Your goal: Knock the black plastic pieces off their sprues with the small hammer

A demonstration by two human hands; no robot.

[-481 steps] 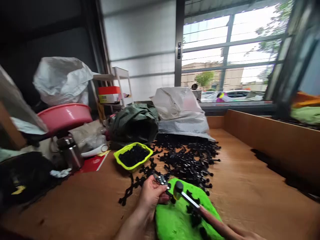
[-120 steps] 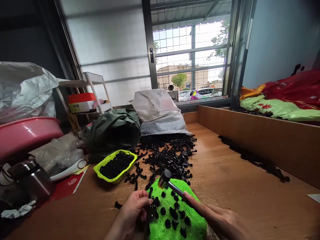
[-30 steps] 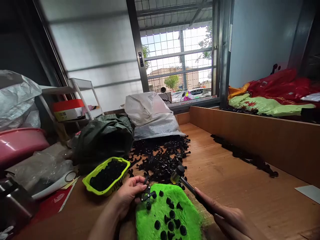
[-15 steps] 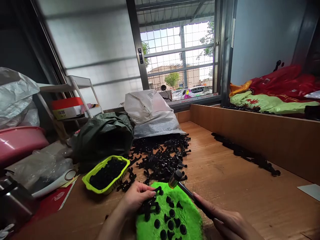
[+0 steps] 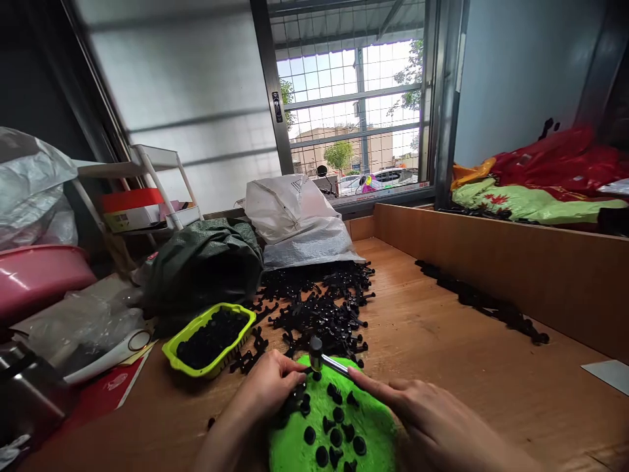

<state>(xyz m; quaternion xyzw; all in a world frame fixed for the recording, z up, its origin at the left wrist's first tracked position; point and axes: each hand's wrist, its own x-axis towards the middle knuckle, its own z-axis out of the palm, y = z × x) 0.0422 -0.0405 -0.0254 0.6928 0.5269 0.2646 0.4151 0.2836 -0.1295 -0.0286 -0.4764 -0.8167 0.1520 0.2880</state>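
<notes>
My right hand (image 5: 413, 403) grips a small hammer (image 5: 317, 354) with a dark, short head and a shiny shaft. The hammer head is over the far left of a bright green padded block (image 5: 289, 449), right at a black part there. Fingers of my left hand (image 5: 275, 383) pinch a black plastic part (image 5: 307, 371) at the block's far left edge; the hammer head partly hides it. More black parts lie under the left fingers. Several round black caps (image 5: 336, 437) are scattered over the green surface, some upright and some on their sides.
A yellow-green basket (image 5: 179, 367) full of black pieces stands left. Black plastic parts (image 5: 324, 314) spill from a white sack (image 5: 299, 210) beyond the block. A dark green sack (image 5: 206, 262) lies behind the basket. A wooden board (image 5: 515, 255) runs along the right.
The hammer has moved left and down, from above the block onto the black part in my left hand. My right hand followed it; my left hand has barely shifted.
</notes>
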